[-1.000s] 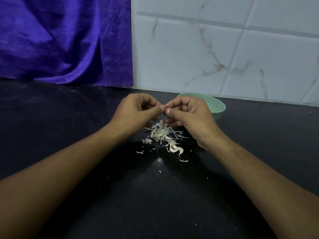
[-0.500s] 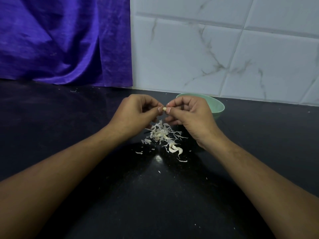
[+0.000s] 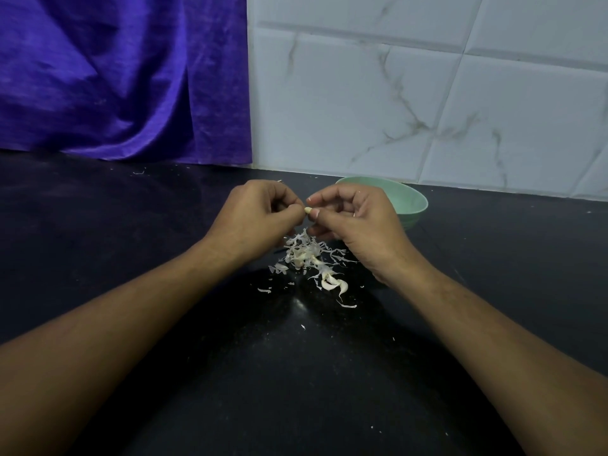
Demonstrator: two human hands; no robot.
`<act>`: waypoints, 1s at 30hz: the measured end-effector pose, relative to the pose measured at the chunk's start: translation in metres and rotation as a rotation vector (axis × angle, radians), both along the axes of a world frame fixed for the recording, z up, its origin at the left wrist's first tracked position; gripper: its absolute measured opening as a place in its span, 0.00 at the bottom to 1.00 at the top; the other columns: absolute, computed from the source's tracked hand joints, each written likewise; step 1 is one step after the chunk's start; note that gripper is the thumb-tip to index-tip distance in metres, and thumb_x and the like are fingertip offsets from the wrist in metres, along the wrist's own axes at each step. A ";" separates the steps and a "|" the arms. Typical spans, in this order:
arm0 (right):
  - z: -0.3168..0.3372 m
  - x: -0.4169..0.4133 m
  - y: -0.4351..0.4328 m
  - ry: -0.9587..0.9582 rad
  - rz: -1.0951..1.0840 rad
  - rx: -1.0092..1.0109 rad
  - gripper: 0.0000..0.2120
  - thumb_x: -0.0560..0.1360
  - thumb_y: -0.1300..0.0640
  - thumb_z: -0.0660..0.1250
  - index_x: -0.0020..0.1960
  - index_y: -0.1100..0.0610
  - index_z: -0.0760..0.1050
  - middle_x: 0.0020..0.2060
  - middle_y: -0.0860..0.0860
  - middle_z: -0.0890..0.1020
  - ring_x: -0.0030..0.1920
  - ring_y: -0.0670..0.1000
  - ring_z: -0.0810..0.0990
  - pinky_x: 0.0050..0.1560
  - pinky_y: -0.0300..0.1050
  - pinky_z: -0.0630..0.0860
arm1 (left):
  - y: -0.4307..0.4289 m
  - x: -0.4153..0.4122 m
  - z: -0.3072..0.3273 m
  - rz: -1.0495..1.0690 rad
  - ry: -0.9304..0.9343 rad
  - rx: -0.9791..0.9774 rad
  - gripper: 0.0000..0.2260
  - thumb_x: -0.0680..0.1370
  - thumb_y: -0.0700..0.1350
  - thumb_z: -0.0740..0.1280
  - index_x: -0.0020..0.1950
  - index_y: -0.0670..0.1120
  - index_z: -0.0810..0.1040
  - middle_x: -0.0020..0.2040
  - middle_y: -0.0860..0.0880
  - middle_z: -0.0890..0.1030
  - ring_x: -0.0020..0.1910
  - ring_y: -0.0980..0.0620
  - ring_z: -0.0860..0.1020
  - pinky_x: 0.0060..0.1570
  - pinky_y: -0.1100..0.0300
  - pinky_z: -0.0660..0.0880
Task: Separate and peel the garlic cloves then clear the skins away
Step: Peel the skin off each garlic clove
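Two hands meet above the middle of a black countertop (image 3: 131,264), and between them we see a small pale garlic clove (image 3: 308,210). The left hand (image 3: 260,218) has its fingers curled in and pinches the clove's left end with its fingertips. The right hand (image 3: 358,222) is curled as well, with thumb and forefinger nipping the clove from the other side, so the clove sits off the counter, held by both. How much skin is left on it we cannot tell, as only a small part shows between the fingertips. Directly beneath the hands lies a loose pile of skins (image 3: 306,253), white and papery, spread over the counter. At the pile's near edge we make out a few thicker, curved pale pieces (image 3: 332,283), though we cannot say whether they are cloves or husks. Small flakes are scattered on the dark surface around the pile and nearer to us. Behind the right hand, partly hidden by it, stands a pale green bowl (image 3: 411,202) near the back wall; we cannot see what is inside. White marbled tiles (image 3: 394,93) cover the wall on the right, and a purple cloth (image 3: 115,77) hangs down to the counter on the left.
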State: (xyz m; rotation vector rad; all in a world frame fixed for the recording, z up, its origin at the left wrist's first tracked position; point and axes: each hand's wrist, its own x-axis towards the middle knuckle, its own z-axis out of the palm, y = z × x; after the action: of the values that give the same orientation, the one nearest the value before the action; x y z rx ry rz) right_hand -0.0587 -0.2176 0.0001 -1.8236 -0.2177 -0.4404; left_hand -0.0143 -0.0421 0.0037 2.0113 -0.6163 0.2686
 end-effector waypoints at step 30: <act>0.008 -0.001 -0.007 0.098 0.042 0.287 0.06 0.82 0.62 0.68 0.58 0.60 0.80 0.46 0.55 0.88 0.40 0.50 0.86 0.45 0.46 0.84 | 0.003 0.002 0.000 0.002 0.041 0.006 0.09 0.82 0.47 0.68 0.44 0.47 0.84 0.39 0.49 0.86 0.38 0.51 0.86 0.40 0.46 0.85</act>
State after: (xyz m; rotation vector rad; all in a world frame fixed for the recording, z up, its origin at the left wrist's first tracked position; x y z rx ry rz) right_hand -0.0599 -0.2244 0.0080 -1.5518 -0.1179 -0.3334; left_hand -0.0125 -0.0389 0.0034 2.0181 -0.5893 0.2265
